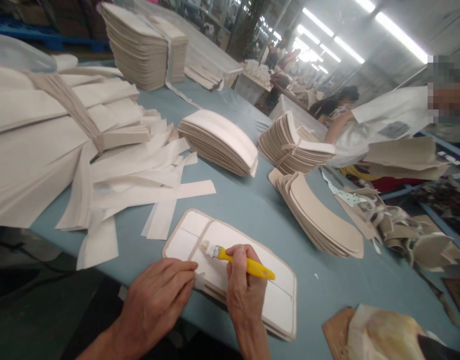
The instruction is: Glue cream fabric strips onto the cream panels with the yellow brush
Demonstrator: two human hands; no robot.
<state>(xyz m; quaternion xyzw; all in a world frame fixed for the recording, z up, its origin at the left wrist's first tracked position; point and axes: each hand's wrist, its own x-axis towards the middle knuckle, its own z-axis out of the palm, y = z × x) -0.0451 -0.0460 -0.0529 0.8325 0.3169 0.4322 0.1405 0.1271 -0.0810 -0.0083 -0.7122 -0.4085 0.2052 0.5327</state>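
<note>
My right hand (243,285) is closed around a yellow-handled brush (237,260). Its bristles touch a white panel with a beige border (278,305) that lies flat on the blue table (252,205). My left hand (158,295) rests on the panel's near-left edge, fingers curled down and pinching a small pale piece there. Loose white fabric strips (150,195) lie just beyond the panel to the left.
Stacks of curved beige pieces sit at centre (218,140), right of centre (290,145) and fanned out on the right (320,215). A tall tied stack (147,45) stands at the back. Big white bundles (38,130) fill the left. A person in white (376,120) works at right.
</note>
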